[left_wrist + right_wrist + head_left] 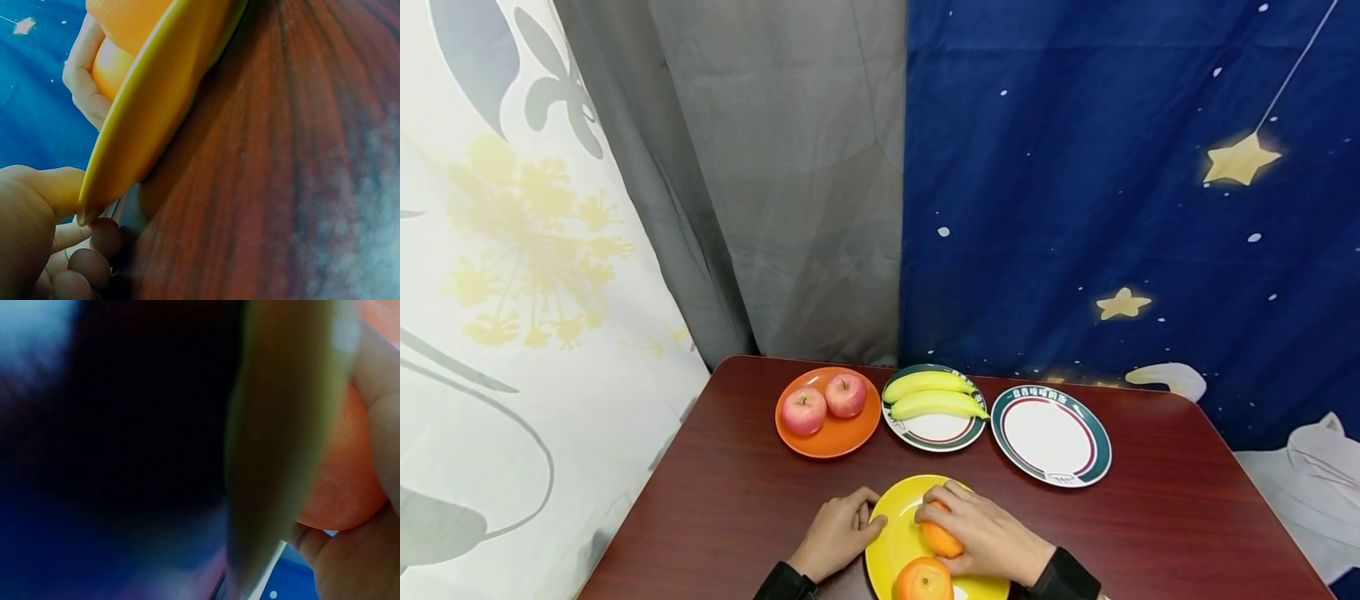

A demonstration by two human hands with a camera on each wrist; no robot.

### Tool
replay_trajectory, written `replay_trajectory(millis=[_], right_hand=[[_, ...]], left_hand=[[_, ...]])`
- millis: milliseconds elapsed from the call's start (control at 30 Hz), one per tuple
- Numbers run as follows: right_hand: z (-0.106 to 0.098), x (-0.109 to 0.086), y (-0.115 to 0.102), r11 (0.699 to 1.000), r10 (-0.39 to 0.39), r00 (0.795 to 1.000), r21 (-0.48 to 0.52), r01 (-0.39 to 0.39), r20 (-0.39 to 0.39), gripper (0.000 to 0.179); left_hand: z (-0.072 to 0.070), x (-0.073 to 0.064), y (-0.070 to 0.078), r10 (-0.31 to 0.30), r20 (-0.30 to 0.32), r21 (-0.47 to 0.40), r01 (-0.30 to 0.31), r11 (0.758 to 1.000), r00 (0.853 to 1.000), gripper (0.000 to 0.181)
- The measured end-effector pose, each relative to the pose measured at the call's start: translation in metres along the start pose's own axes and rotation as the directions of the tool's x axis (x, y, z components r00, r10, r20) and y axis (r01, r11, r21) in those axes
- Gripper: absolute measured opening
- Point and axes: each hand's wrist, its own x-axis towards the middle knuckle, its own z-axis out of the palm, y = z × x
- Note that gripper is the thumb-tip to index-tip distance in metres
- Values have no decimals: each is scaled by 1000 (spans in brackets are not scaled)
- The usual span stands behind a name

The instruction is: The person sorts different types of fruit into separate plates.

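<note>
My left hand (841, 533) pinches the left rim of a yellow plate (895, 525), thumb on top and curled fingers beneath, as the left wrist view shows. Over the same plate, my right hand (981, 533) grips an orange (942, 540) from above, fingers and thumb wrapped round it. A second orange (923, 580) sits on the plate nearer to me. In the right wrist view the gripped orange (344, 469) lies against the palm and fingers, partly covered by the plate's blurred edge (275, 450).
Behind the yellow plate, an orange plate (838, 437) bears two apples (824, 403). Beside it a green-rimmed plate (936, 437) carries bananas (932, 396). Another green-rimmed plate (1048, 433) stands to the right. Curtains hang behind the dark wooden table (1172, 508).
</note>
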Motion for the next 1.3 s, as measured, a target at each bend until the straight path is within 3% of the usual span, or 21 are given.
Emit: replay_trajectory(millis=[267, 467, 567, 633, 700, 767, 833, 900, 967, 1033, 1133, 1200, 1300], right_hand=[[-1, -3, -1, 998, 59, 996, -6, -59, 69, 48], [-28, -9, -6, 987, 151, 976, 22, -157, 159, 74], [-51, -13, 0, 977, 205, 973, 42, -210, 102, 75], [-68, -17, 11, 968, 248, 969, 42, -248, 15, 71], [-83, -23, 29, 953, 304, 947, 39, -302, -104, 64], [-95, -31, 53, 930, 368, 902, 68, -362, -225, 58], [-103, -42, 80, 888, 459, 836, 114, -446, -301, 52], [-106, -55, 108, 832, 555, 765, 187, -523, -327, 47], [-104, -69, 134, 751, 661, 697, 240, -616, -279, 49], [-96, -83, 157, 644, 763, 620, 278, -713, -179, 55], [-78, -102, 181, 514, 851, 523, 256, -819, -34, 66], [-67, -111, 190, 448, 887, 463, 230, -864, 10, 70], [-56, -115, 195, 389, 915, 402, 224, -894, 16, 68]], left_hand=[[-1, 1, 0, 5, -14, -6, -5, 1000, 1000, 20], [1, -1, 0, 5, -14, -4, -5, 1000, 1000, 20], [2, -1, 0, 8, -16, -8, -8, 1000, 1000, 20], [2, -1, 0, 16, -17, -10, -16, 1000, 1000, 21], [1, -1, -1, 15, -14, -12, -15, 1000, 1000, 22], [1, -1, -1, 11, -9, -16, -11, 1000, 1000, 22], [0, -1, -1, 5, -6, -19, -5, 1000, 1000, 22], [0, -1, -1, 2, -6, -17, -2, 1000, 1000, 22], [0, -1, -1, -3, -4, -17, 3, 1000, 1000, 21], [0, -1, -1, -8, -2, -16, 8, 1000, 1000, 21], [-1, -1, -1, -11, 2, -19, 11, 1000, 1000, 22], [-1, -1, -1, -1, 0, -19, 1, 1000, 1000, 22], [0, -1, -1, 16, -2, -28, -16, 999, 1000, 23]])
